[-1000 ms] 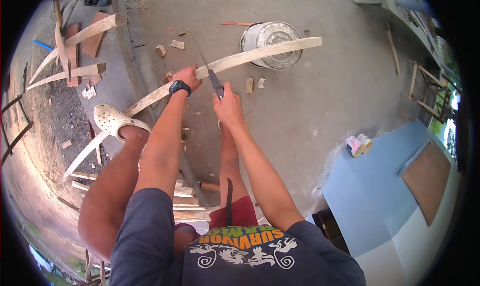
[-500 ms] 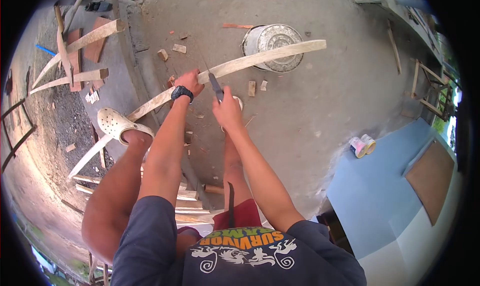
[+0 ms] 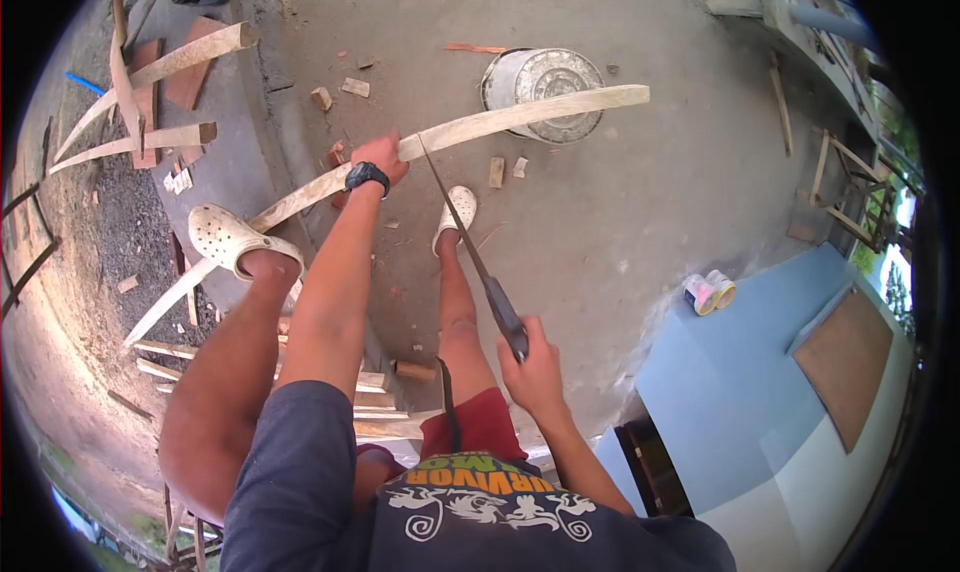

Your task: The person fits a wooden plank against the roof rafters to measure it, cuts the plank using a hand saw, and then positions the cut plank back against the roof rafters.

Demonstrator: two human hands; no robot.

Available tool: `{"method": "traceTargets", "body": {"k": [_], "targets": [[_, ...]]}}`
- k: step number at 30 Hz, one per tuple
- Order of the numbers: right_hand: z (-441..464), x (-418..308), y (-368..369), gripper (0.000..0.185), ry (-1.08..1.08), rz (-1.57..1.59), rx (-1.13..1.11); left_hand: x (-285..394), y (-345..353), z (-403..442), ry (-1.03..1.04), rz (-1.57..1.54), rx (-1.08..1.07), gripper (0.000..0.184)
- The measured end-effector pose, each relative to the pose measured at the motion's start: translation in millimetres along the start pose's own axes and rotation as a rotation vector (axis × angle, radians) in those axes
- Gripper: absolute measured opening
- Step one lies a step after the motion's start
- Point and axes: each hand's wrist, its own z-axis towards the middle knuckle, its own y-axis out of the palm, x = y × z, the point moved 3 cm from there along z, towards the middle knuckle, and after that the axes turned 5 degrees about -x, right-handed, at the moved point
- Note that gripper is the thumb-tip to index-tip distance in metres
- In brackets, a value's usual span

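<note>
Head view, nearest first: the right grip (image 3: 532, 367) is wrapped round the dark handle of one handsaw (image 3: 467, 240), whose long, tapering metal blade lies with its tip across the pale timber. Just left of that tip, the left grip (image 3: 380, 159), with one black watch (image 3: 366, 177) at its wrist, clasps one rough-grained wooden beam (image 3: 480, 124). Left of this grip, the beam passes beneath one of two cream, hole-punched clogs (image 3: 225, 235); to its right, it crosses one round, grey-smeared bucket (image 3: 508, 80). On the gritty floor (image 3: 600, 212) I count two chunky wood blocks (image 3: 354, 87) beyond the left grip and two smaller offcuts (image 3: 497, 172) to its right. Two little tubs (image 3: 699, 294) sit well right of the right grip, by a smooth blue surface (image 3: 745, 372). Far left of both grips lie two more pale beams (image 3: 190, 62).
</note>
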Motion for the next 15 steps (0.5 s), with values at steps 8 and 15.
{"method": "traceTargets", "body": {"k": [8, 15], "targets": [[228, -47, 73, 0.029, -0.306, -0.028, 0.127, 2, 4, 8, 0.014, 0.021, -0.03, 0.037], [24, 22, 7, 0.029, -0.003, 0.023, -0.026, 8, -3, -2, -0.011, 0.062, -0.042, 0.032]]}}
